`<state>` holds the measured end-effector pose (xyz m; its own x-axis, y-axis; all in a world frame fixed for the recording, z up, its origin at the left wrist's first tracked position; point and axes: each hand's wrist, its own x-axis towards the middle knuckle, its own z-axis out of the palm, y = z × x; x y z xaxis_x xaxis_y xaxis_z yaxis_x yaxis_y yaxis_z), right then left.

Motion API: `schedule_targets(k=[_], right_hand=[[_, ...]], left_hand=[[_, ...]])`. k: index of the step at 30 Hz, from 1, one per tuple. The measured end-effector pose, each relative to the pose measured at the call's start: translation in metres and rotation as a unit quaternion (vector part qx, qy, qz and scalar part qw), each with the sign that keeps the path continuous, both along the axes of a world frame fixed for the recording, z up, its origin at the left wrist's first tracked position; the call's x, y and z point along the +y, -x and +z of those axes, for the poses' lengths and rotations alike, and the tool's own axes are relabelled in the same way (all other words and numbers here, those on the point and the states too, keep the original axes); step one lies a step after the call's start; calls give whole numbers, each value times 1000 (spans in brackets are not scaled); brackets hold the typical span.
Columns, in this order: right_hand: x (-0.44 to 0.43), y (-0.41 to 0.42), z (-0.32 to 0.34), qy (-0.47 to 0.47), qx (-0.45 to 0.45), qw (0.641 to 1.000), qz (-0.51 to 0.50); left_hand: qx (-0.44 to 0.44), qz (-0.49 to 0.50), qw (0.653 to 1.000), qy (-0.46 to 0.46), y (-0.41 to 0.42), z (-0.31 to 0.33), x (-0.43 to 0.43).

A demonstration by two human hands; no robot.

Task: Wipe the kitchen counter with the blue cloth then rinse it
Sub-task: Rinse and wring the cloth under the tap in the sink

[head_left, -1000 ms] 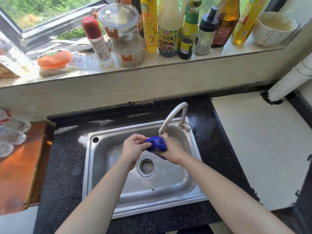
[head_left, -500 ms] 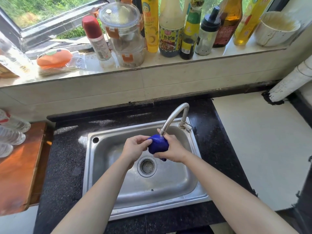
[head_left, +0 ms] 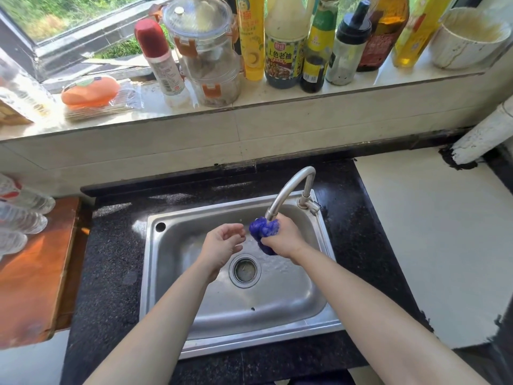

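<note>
The wet blue cloth (head_left: 263, 231) is bunched into a ball right under the spout of the curved tap (head_left: 288, 190), above the steel sink (head_left: 172, 276). My right hand (head_left: 286, 238) grips the cloth, fingers curled around it. Just left of the cloth, my left hand (head_left: 223, 243) hovers apart from it with loosely curled fingers, holding nothing. Rippling water lies on the basin floor near the round drain (head_left: 244, 270). Black speckled counter (head_left: 111, 262) surrounds the sink.
The window sill behind carries sauce bottles (head_left: 284, 48), a clear lidded jar (head_left: 206, 51), a red-capped bottle (head_left: 159, 56) and a white bowl (head_left: 469, 37). A wooden board (head_left: 30, 276) with water bottles sits left. White counter (head_left: 444, 232) and a white pipe (head_left: 483, 134) lie right.
My left hand has let go of the cloth and moved slightly left. My right hand alone keeps the cloth squeezed under the tap.
</note>
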<state>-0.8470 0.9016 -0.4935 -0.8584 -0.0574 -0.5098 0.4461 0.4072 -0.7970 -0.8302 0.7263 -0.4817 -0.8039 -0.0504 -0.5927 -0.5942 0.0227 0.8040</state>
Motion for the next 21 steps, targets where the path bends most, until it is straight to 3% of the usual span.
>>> schedule_targets(k=[10, 21], right_hand=[[11, -8, -1, 78, 14, 997, 6], [26, -5, -12, -63, 61, 985, 145]], left_hand=[[-2, -48, 999, -10, 6, 2, 8], [9, -55, 998, 9, 6, 0, 24]])
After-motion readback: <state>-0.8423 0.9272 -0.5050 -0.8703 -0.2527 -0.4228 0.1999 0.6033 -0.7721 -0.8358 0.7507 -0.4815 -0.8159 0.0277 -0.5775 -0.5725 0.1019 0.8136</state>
